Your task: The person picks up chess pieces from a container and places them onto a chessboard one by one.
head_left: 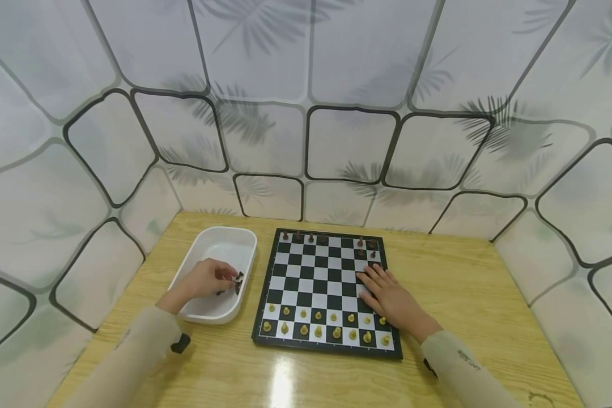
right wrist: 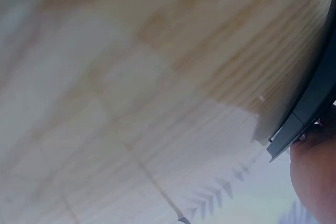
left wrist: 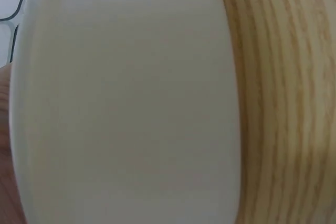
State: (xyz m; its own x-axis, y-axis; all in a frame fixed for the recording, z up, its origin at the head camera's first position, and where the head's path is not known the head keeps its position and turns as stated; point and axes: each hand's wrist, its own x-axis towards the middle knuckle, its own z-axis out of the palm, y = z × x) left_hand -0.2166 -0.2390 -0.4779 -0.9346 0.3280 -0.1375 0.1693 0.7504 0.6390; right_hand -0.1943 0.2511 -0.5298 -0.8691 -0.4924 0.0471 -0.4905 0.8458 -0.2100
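Dark pieces [head_left: 238, 285]: at fingertips of left hand [head_left: 209, 279], inside tub [head_left: 221, 245], toward right edge; small, reddish-black.
Left hand: fingers curled; can't tell whether clamped.
Right hand [head_left: 390, 296]: fingers apart, over board [head_left: 313, 273]'s right edge.

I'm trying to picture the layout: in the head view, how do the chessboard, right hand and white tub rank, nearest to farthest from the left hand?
1. White tub: beneath the left hand.
2. Chessboard: to the tub's right.
3. Right hand: on the chessboard's right side.
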